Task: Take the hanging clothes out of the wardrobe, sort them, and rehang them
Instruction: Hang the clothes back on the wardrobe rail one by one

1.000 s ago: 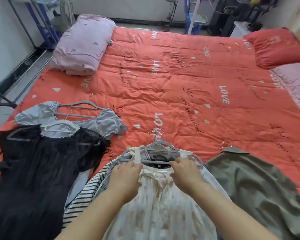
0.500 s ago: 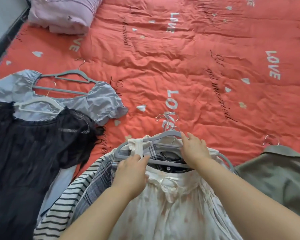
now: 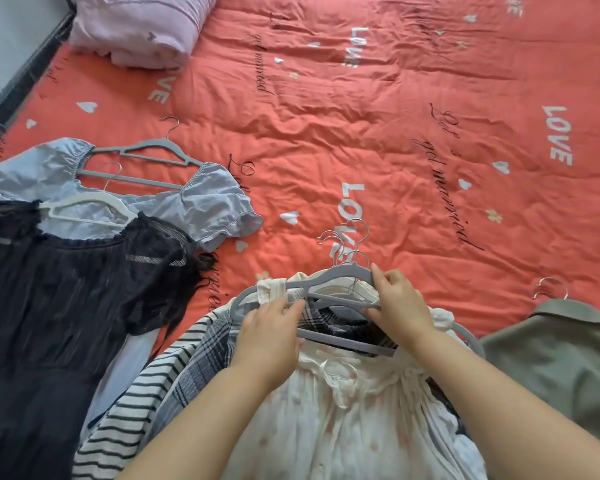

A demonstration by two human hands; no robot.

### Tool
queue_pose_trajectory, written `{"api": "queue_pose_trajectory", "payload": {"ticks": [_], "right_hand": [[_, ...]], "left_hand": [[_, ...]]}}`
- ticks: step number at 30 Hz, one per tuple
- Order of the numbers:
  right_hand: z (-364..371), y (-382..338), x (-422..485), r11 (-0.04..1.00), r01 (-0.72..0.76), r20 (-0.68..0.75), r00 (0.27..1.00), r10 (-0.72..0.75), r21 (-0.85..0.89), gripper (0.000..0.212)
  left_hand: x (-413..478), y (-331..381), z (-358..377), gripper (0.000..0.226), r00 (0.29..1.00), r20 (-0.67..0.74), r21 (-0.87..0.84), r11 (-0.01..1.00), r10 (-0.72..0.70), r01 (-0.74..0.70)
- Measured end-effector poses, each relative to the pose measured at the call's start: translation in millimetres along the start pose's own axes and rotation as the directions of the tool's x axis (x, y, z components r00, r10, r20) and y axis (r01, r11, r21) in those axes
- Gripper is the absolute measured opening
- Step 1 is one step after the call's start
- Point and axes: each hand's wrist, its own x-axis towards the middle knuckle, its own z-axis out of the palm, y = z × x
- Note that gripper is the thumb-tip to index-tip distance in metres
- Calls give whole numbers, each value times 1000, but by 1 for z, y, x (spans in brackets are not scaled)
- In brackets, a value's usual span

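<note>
Red quilt (image 3: 326, 133): right grip (image 3: 399, 303) clasps grey hanger (image 3: 326, 276) neck; left grip (image 3: 271, 327) on its left arm, hold unclear; white dress (image 3: 343, 417) beneath.

Person's body, head view: two hands and two forearms visible, nothing above the elbows in frame. Left hand (image 3: 271, 336) and right hand (image 3: 400, 306) are bare, with fingers and thumbs uncovered. Left forearm (image 3: 201, 410) and right forearm (image 3: 499, 393) are bare along their whole visible length, to the picture's lower edge. The forearms are full and rounded in outline and the fingers fairly short. Right thumbnail is trimmed short with a plain finish. The left hand's nails cannot be made out.
</note>
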Motion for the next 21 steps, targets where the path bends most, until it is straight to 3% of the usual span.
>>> {"api": "queue_pose_trajectory", "payload": {"ticks": [3, 6, 8, 13, 16, 21], "right_hand": [[-15, -12, -22, 994, 109, -165, 981, -104, 18, 83], [-34, -27, -47, 974, 226, -422, 885, -198, 18, 87], [-52, -43, -65, 957, 289, -500, 830, -247, 7, 94], [-104, -97, -121, 904, 425, -617, 698, -363, -52, 93], [-134, -139, -168, 871, 480, -663, 619, -422, -106, 92], [-156, -213, -254, 817, 547, -633, 571, -522, -180, 102]], "left_hand": [[-7, 1, -18, 61, 994, -106, 7, 1000, 14, -14], [-19, -3, -40, 68, 976, -220, -1, 1000, 6, -7], [-31, -6, -57, 74, 952, -304, 11, 1000, 28, -26], [-83, -17, -100, 96, 823, -558, 93, 994, 102, -61], [-134, -29, -128, 97, 750, -653, 94, 994, 100, -51], [-255, -61, -175, 99, 651, -757, 58, 998, 61, -25]]}}
